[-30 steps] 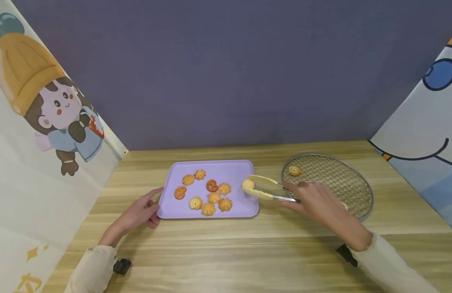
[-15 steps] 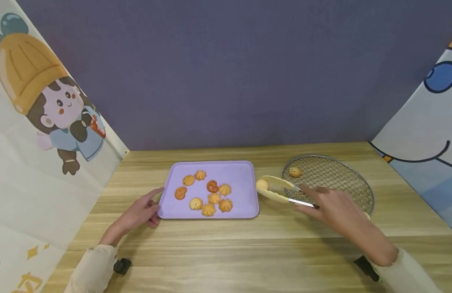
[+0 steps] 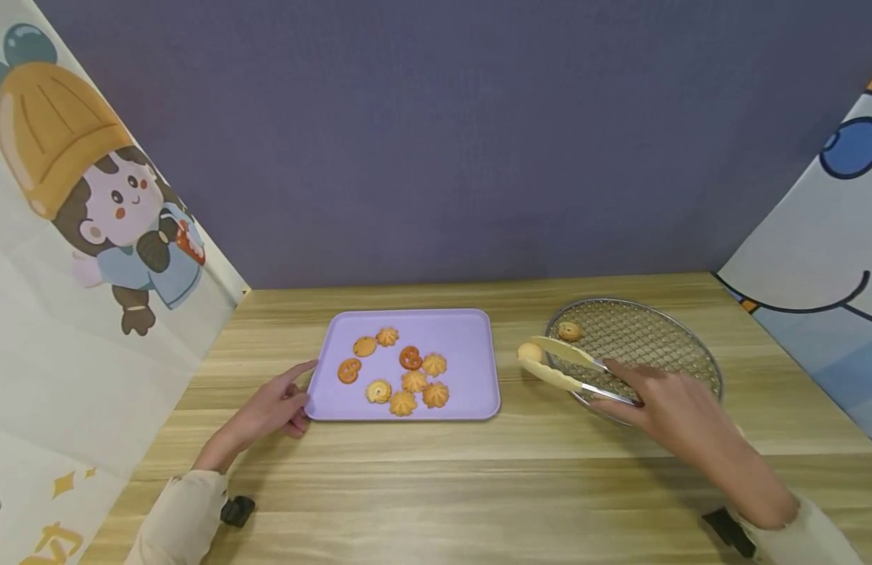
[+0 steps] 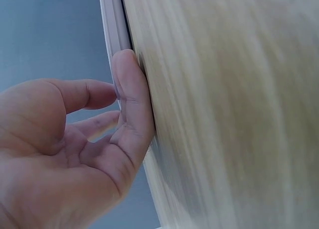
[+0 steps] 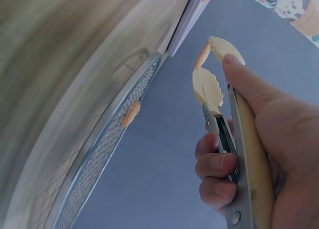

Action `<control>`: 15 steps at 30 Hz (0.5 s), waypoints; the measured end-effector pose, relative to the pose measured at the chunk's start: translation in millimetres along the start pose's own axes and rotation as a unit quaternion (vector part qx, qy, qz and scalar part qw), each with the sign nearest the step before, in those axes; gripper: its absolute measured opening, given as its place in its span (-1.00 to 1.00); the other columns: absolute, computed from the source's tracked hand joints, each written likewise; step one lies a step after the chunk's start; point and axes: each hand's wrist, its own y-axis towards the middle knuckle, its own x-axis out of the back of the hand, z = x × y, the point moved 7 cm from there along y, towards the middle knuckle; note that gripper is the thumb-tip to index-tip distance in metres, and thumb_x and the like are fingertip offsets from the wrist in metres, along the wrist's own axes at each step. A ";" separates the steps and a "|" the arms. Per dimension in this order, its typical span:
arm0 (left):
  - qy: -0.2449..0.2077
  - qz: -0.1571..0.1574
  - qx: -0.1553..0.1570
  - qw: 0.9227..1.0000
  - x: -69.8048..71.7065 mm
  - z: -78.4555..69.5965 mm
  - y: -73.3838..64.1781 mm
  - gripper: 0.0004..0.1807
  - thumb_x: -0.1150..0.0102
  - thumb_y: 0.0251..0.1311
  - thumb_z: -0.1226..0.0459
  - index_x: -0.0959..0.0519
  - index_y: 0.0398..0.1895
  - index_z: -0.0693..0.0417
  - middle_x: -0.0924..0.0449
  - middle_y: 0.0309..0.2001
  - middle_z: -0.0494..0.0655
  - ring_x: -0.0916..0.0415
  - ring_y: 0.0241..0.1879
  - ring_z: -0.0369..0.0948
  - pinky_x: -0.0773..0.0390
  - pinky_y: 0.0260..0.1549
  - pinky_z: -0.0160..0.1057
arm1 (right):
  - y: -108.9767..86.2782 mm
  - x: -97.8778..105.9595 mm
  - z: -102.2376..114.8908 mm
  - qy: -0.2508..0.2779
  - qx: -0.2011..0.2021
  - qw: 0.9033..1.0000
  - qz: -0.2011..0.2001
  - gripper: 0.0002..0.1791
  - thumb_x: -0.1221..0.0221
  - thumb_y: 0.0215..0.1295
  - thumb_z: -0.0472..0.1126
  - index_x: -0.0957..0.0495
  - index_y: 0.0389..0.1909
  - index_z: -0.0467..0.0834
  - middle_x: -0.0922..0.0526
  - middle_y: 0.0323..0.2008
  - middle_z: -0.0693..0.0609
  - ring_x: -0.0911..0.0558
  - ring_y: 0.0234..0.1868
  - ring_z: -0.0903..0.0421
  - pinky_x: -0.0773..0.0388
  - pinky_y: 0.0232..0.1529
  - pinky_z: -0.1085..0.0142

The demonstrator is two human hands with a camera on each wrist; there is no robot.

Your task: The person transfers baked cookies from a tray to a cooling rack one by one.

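Note:
My right hand (image 3: 665,404) grips a pair of tongs (image 5: 246,154) with cream tips. Between the tips is a round pale cookie (image 3: 530,353), in the gap between tray and rack. On the left, my left hand (image 3: 269,406) touches the left rim of a lilac tray (image 3: 471,329) with its fingers. The tray bears several cookies, among them a pretzel-shaped one (image 3: 410,358), a star-shaped one (image 3: 436,395) and a ring-like one (image 3: 378,391). A round wire rack (image 3: 640,337) lies partly under the right hand, with an oval cookie (image 3: 570,331) on it.
The wooden table (image 3: 436,486) extends toward the front. Behind it rises a dark grey-blue wall panel (image 3: 443,141). Printed panels with cartoon figures (image 3: 132,204) flank both sides.
My right hand has moved right with the tongs, carrying the round cookie from over the tray's right side to beside the rack's left edge. The left hand stays at the tray rim.

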 end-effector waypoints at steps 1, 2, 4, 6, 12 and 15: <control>0.001 0.000 0.001 1.000 0.0 0.1 0.0 -0.30 0.08 0.40 0.43 0.01 0.56 0.22 -0.46 -0.36 0.16 -0.55 -0.51 -0.09 -0.74 -0.52 -0.10 | -0.7 -0.4 -1.9 0.000 -0.005 1.000 0.004 -0.32 -0.44 -0.02 0.17 -0.66 0.08 -0.15 -0.56 -0.61 0.08 -0.19 -0.70 0.32 -0.13 -0.78 0.42; 0.001 -0.001 0.001 1.000 -0.1 0.1 0.0 -0.31 0.08 0.40 0.43 0.01 0.56 0.22 -0.46 -0.35 0.16 -0.55 -0.51 -0.09 -0.74 -0.52 -0.10 | -1.2 -0.7 -3.7 -0.001 -0.009 1.000 0.008 -0.32 -0.44 -0.01 0.17 -0.66 0.08 -0.16 -0.55 -0.61 0.08 -0.19 -0.70 0.31 -0.15 -0.78 0.40; 0.000 0.000 0.001 1.000 -0.1 -0.3 0.0 -0.31 0.08 0.40 0.43 0.01 0.56 0.22 -0.46 -0.35 0.16 -0.55 -0.50 -0.09 -0.74 -0.51 -0.09 | -2.0 -0.9 -7.9 0.000 -0.018 1.000 0.015 -0.31 -0.43 0.00 0.18 -0.65 0.09 -0.16 -0.54 -0.61 0.08 -0.21 -0.69 0.29 -0.18 -0.77 0.36; -0.001 0.000 0.000 1.000 -0.1 -0.5 0.2 -0.31 0.08 0.40 0.43 0.00 0.56 0.23 -0.46 -0.35 0.17 -0.56 -0.51 -0.09 -0.74 -0.51 -0.09 | -2.4 -1.1 -11.6 -0.002 -0.022 1.000 0.017 -0.31 -0.42 0.01 0.19 -0.65 0.09 -0.17 -0.57 -0.59 0.06 -0.23 -0.69 0.28 -0.20 -0.78 0.35; 0.000 -0.001 0.001 1.000 0.1 0.1 0.5 -0.31 0.08 0.40 0.44 0.00 0.56 0.22 -0.45 -0.35 0.17 -0.56 -0.51 -0.09 -0.74 -0.52 -0.09 | -3.8 -2.9 -22.1 -0.004 -0.032 0.999 0.024 -0.30 -0.43 0.02 0.18 -0.64 0.10 -0.19 -0.32 -0.73 0.21 -0.18 -0.72 0.29 -0.21 -0.77 0.35; 0.001 0.000 0.002 1.000 0.2 0.4 0.3 -0.31 0.08 0.40 0.43 0.00 0.56 0.22 -0.46 -0.35 0.17 -0.56 -0.51 -0.09 -0.74 -0.51 -0.09 | -5.9 -4.2 -27.0 -0.001 -0.044 0.998 0.037 -0.29 -0.41 0.05 0.18 -0.62 0.12 -0.20 -0.20 -0.76 0.23 -0.15 -0.75 0.29 -0.15 -0.78 0.38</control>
